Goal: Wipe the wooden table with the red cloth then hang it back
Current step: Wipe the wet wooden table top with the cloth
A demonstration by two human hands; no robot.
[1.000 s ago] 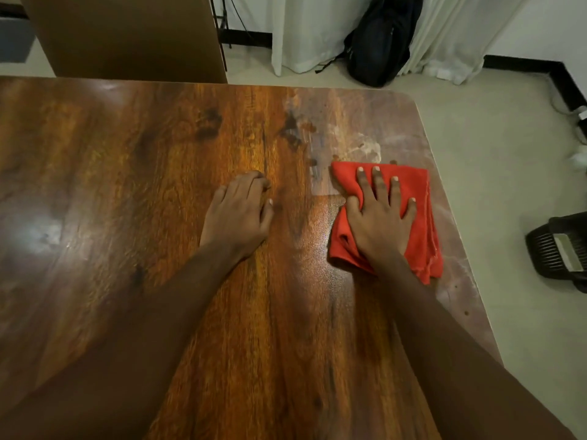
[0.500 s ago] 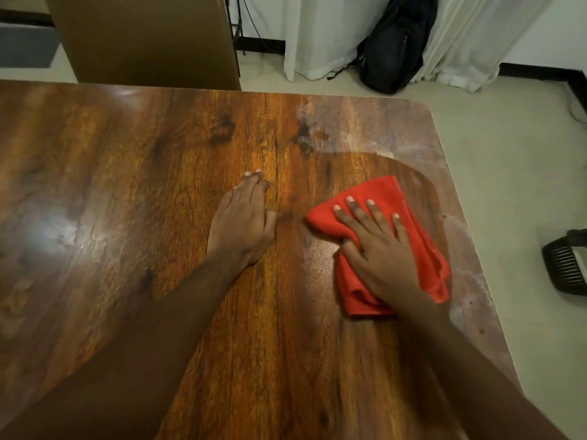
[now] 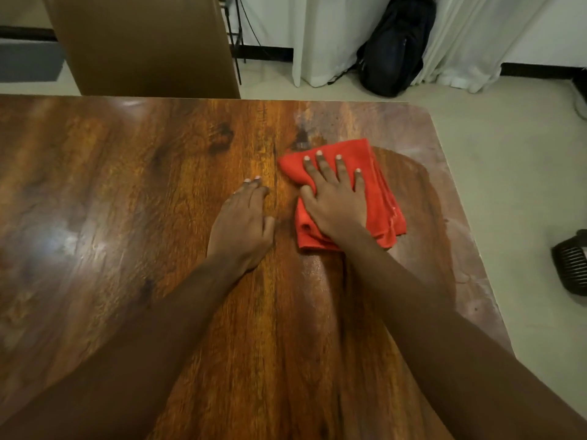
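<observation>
A folded red cloth (image 3: 378, 185) lies on the glossy wooden table (image 3: 127, 201), right of centre. My right hand (image 3: 336, 201) presses flat on top of it, fingers spread and pointing away from me, thumb hooked over the cloth's left edge. My left hand (image 3: 243, 227) rests palm down on the bare wood just left of the cloth, fingers together, holding nothing. A darker wiped arc shows on the wood to the right of the cloth, with a duller pale band beyond it along the far right corner.
The table's right edge (image 3: 470, 249) runs diagonally beside the pale floor. A brown chair back (image 3: 143, 42) stands behind the far edge. A black backpack (image 3: 394, 49) leans against white curtains (image 3: 327, 33). A black slatted object (image 3: 571, 265) sits on the floor at right.
My right hand slid the cloth leftward and then away from me, turning it, leaving a wiped arc on the right. My left hand stayed planted on the table.
</observation>
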